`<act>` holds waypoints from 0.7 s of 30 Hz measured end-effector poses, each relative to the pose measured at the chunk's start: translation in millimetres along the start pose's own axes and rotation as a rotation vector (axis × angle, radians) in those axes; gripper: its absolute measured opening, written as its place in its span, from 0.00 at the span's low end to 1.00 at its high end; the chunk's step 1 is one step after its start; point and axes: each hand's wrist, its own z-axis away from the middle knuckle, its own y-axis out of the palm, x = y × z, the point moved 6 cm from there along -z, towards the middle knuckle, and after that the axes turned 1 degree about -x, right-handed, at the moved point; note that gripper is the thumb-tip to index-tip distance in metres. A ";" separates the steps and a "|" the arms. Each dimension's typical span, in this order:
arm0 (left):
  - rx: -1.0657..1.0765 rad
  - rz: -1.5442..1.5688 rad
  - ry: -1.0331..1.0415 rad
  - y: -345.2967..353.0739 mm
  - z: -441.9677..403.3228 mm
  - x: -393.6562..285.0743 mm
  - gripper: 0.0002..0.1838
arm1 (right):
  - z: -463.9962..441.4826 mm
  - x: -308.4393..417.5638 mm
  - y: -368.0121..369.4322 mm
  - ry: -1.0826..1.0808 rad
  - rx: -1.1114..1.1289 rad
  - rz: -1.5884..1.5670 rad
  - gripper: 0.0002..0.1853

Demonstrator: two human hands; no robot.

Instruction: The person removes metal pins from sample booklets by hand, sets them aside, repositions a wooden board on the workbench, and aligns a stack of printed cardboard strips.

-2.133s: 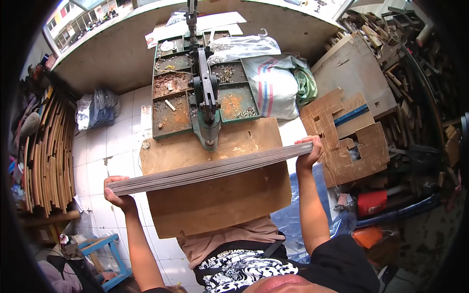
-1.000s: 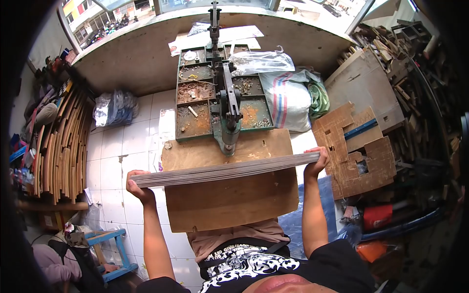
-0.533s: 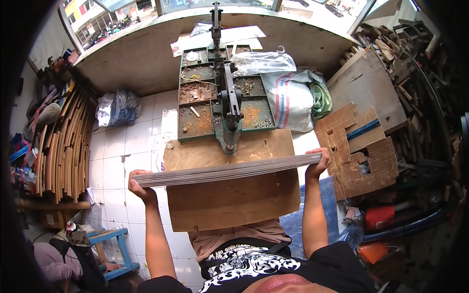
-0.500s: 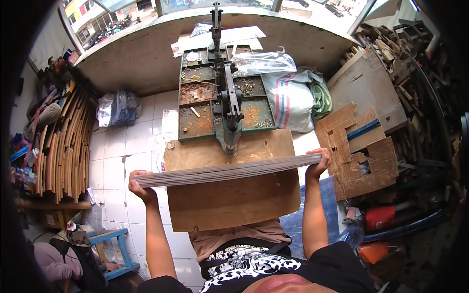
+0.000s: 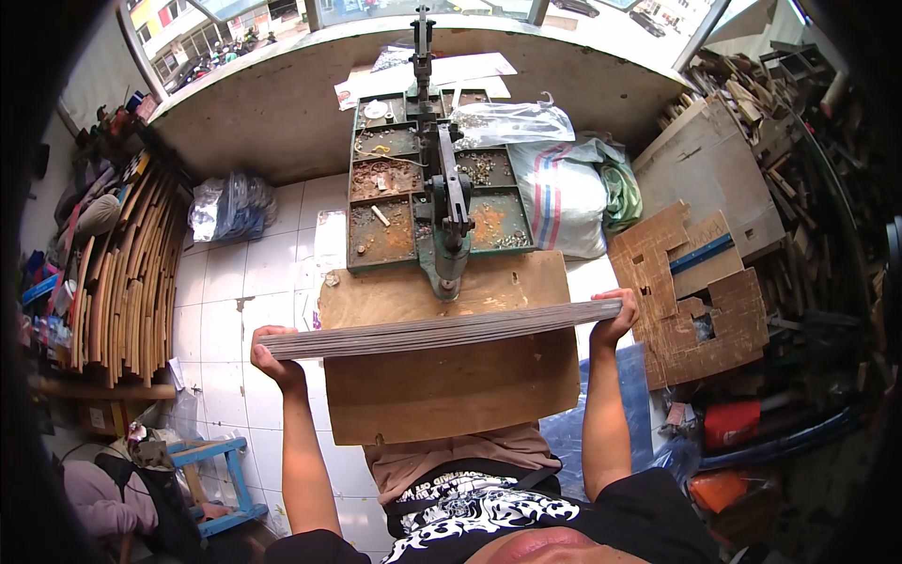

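A long stack of thin grey boards [image 5: 442, 329] spans the space in front of me, its layered edge turned up toward the camera. My left hand [image 5: 276, 356] is closed around its left end, and my right hand [image 5: 616, 316] grips the right end, slightly higher. Below the stack lies a brown wooden board [image 5: 451, 390], partly hidden by it. Just beyond stands a dark green hand press [image 5: 449, 221], its lower tip close to the stack but apart from it. Around the press sits a compartment tray [image 5: 383, 230] holding small metal pieces and scraps.
To the right are a white woven sack [image 5: 568, 193], a cut-out brown panel [image 5: 723, 310] and piled wood offcuts. Many curved wooden strips [image 5: 117, 273] stand at left, near a blue frame [image 5: 235, 479]. Beside it, at lower left, part of another person shows.
The camera view has shifted very slightly. Both hands keep their hold on the stack, which stays in nearly the same position.
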 end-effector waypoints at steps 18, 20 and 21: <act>-0.007 0.014 -0.005 -2.9 -0.1 4.9 0.31 | -0.9 -0.8 -0.5 -0.055 -0.010 -0.024 0.25; -0.002 0.007 0.004 -3.5 -0.5 5.4 0.31 | -1.1 -1.0 -1.1 -0.051 -0.006 -0.030 0.26; -0.004 0.006 0.005 -3.0 -0.4 4.5 0.31 | -1.0 -1.2 -0.8 -0.048 -0.003 -0.038 0.26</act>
